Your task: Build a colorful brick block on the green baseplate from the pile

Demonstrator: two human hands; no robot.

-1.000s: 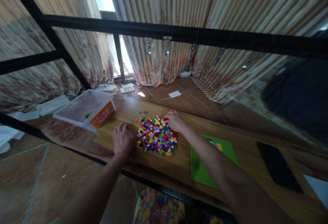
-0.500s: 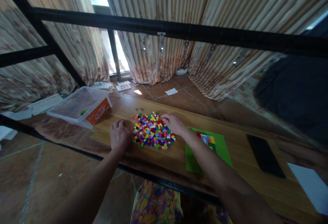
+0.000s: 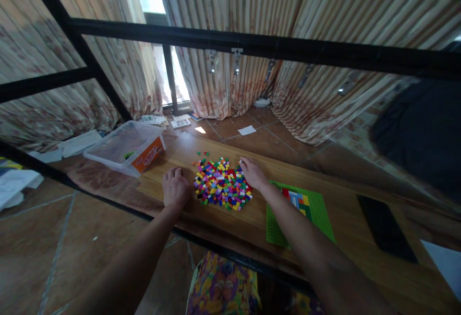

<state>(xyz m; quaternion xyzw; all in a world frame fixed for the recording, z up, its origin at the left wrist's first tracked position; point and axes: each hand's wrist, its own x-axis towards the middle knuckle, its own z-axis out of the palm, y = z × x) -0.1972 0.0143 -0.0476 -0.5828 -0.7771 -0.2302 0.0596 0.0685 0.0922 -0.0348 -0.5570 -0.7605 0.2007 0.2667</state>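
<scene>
A heap of small multicoloured building bricks [image 3: 221, 185] lies on the wooden table [image 3: 252, 228]. At its upper right edge is my right hand [image 3: 254, 173], fingertips pinched together with a small whitish brick showing at them. My left hand [image 3: 175, 189] rests on the wood just left of the heap, fingers loosely bent and slightly apart, holding nothing visible. Partly under my right forearm lies a green baseplate [image 3: 320, 214]. Red, blue, white, yellow and orange bricks [image 3: 298, 199] are joined on it; my arm hides some of the plate.
A clear plastic box [image 3: 118, 147] with an orange label stands at the table's left end, a few green pieces inside. A black phone-like slab [image 3: 387, 228] and white paper [image 3: 442, 262] lie to the right. A black metal rail [image 3: 230, 41] crosses ahead, before striped curtains [image 3: 324, 7].
The whole view has shifted, so things sit a little farther right. My right hand has drawn slightly rightward off the heap, a whitish brick now showing at its fingertips. My left hand stays put.
</scene>
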